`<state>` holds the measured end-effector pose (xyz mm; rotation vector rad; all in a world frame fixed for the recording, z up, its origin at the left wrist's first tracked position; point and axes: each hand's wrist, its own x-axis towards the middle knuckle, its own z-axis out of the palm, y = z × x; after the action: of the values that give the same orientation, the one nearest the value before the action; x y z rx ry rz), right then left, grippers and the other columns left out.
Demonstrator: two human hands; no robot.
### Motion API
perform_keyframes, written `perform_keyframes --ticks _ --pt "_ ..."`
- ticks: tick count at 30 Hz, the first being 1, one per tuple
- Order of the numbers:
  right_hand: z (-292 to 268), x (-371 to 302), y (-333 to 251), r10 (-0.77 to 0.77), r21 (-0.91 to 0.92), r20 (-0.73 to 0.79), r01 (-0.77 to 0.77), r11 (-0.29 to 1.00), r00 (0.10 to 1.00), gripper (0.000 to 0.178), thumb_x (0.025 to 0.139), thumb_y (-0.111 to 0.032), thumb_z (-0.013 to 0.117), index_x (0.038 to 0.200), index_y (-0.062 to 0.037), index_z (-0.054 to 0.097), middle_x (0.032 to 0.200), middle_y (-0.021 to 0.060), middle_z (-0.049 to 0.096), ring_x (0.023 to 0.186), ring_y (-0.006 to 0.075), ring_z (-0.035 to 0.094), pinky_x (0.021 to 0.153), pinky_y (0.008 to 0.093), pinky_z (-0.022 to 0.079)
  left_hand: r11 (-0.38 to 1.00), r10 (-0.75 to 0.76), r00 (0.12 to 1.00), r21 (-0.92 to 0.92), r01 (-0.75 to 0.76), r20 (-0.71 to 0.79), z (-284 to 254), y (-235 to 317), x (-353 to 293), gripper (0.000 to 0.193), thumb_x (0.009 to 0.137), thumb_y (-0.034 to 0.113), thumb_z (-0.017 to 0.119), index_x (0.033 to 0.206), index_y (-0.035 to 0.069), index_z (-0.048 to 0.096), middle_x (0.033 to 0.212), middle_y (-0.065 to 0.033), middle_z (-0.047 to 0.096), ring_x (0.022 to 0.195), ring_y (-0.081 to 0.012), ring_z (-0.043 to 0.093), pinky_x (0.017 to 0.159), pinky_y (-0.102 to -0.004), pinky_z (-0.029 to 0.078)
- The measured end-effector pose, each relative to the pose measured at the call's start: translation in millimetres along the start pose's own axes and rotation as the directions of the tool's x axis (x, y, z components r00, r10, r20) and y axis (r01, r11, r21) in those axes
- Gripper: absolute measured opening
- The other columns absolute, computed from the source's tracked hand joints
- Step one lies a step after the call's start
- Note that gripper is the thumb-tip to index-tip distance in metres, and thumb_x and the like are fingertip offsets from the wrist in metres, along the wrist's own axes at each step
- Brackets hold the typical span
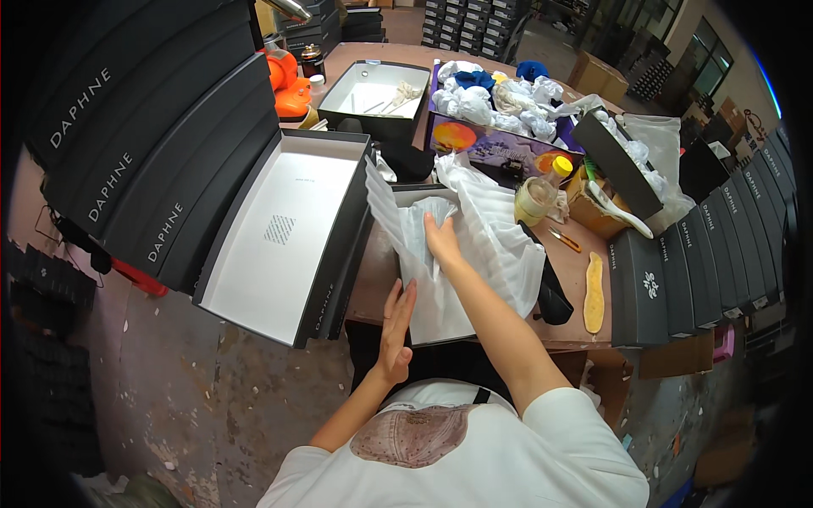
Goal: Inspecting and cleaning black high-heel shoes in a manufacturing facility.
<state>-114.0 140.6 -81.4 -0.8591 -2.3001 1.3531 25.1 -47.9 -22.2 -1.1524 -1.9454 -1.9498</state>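
In front of me a shoe box stands on the table, lined with white wrapping paper that spreads over its sides. My right hand reaches into it and grips a bundle in thin white wrapping; what is inside the wrapping is hidden. With fingers stretched out and together, my left hand is upright beside the paper at the box's near left edge, and holds nothing. Left of it rests a dark box lid, its white inside facing up.
Stacked dark shoe boxes rise at the left and line the right. Nearer the middle are a yellow-capped bottle, an orange-handled knife, a yellow insole and a white-handled brush. Behind is a purple box of crumpled paper.
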Motion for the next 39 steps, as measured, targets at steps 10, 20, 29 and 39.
perform_keyframes --ticks 10,20,29,39 --pt "-94 -91 8 -0.889 0.082 0.287 0.916 0.394 0.356 0.030 0.086 -0.019 0.052 0.101 0.0043 0.062 0.094 0.0295 0.062 0.094 0.0438 0.059 0.085 0.0469 0.045 0.603 -0.254 0.883 0.778 -0.175 0.395 5 -38 91 0.052 0.087 0.026 0.050 0.134 0.005 0.046 0.146 -0.0165 0.032 0.139 -0.0341 0.020 0.108 -0.0603 0.014" --pt "-141 -140 -42 -0.570 -0.351 0.432 0.712 0.608 0.699 0.037 0.088 -0.031 0.053 0.102 0.0025 0.057 0.079 0.0202 0.063 0.087 0.0381 0.062 0.095 0.0488 0.038 0.284 -0.530 0.572 0.767 -0.575 0.626 52 -66 129 0.042 0.076 0.027 0.058 0.110 0.002 0.063 0.138 -0.0181 0.041 0.138 -0.0308 0.023 0.107 -0.0602 0.018" --pt "-142 -123 -54 -0.005 -0.356 0.898 0.734 0.579 0.440 0.054 0.091 -0.049 0.044 0.092 0.0009 0.066 0.087 0.0216 0.066 0.083 0.0367 0.065 0.090 0.0508 0.042 -0.153 -0.566 0.573 0.607 -0.780 0.593 90 -120 120 0.047 0.083 0.027 0.051 0.121 0.001 0.058 0.137 -0.0143 0.045 0.129 -0.0370 0.037 0.107 -0.0554 0.021" --pt "-93 73 -134 -0.451 -0.736 0.335 0.529 0.422 0.827 0.057 0.067 -0.052 0.070 0.098 -0.0042 0.065 0.101 0.0149 0.063 0.101 0.0327 0.058 0.080 0.0439 0.050 0.777 -0.177 0.941 0.628 -0.046 0.287 16 16 105 0.043 0.075 0.008 0.063 0.117 0.000 0.055 0.121 -0.0165 0.052 0.118 -0.0333 0.048 0.103 -0.0546 0.031"
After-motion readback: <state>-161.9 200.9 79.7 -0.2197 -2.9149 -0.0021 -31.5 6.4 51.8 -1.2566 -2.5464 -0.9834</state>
